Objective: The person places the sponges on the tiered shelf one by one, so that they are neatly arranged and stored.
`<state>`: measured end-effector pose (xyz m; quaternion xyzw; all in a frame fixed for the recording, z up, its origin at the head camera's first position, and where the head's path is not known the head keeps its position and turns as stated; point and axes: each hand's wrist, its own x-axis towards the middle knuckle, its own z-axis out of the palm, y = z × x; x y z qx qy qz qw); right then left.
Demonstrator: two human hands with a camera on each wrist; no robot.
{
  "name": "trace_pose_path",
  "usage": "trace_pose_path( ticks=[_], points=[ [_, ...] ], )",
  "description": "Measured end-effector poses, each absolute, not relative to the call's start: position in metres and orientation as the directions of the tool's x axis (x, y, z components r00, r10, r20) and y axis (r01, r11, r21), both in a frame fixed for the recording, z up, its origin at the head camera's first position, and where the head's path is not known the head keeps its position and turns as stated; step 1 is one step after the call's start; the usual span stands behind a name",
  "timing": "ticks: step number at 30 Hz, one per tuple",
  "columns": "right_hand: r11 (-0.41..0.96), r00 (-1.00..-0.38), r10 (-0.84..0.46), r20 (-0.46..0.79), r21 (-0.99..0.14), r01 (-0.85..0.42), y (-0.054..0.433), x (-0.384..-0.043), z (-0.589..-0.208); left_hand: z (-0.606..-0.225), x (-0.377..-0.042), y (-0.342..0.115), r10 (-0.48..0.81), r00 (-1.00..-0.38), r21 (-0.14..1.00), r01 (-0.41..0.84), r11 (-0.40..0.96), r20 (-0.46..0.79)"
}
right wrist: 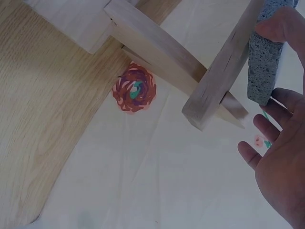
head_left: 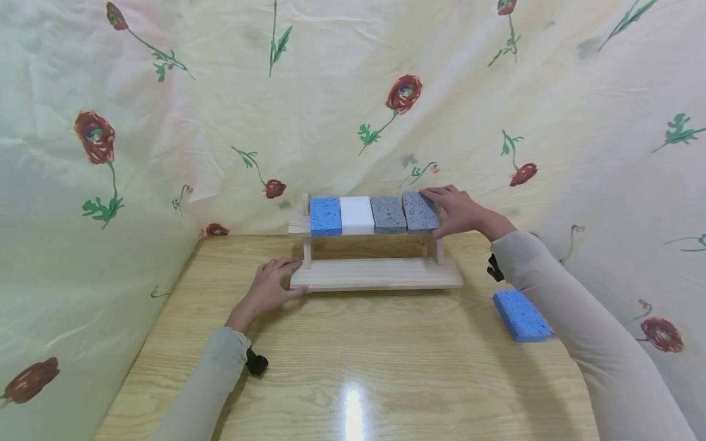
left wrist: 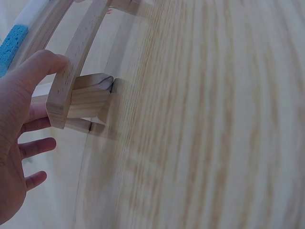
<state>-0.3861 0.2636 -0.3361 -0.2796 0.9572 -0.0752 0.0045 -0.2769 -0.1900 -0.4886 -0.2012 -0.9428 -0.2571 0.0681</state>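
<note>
Head view, left to right: my left grip clamps a wooden rack's lower board; along the upper shelf sit a blue sponge, a white sponge, a gray sponge and an end gray sponge clamped in my right grip; a loose blue sponge lies farther right on the bench. I judge the step as lining up the row; the next move calls for squaring the end gray sponge, then letting go.

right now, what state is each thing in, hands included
rack, upright on table
left hand, gripping rack's lower left end
right hand, holding right gray sponge
right gray sponge, held, slightly askew
left gray sponge, on rack, unheld
white sponge, on rack, unheld
left blue sponge, on rack, unheld
right blue sponge, lying on table, unheld
</note>
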Motion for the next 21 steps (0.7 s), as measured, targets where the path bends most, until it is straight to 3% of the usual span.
trace_pose_path(
  ticks=[21],
  points=[
    [0.829,-0.839,-0.544,0.002,-0.153,-0.538,0.2619,-0.3925,-0.3397,-0.4909,-0.2787,-0.1905,0.345,-0.904,0.456,0.425,0.782,0.251]
  ],
)
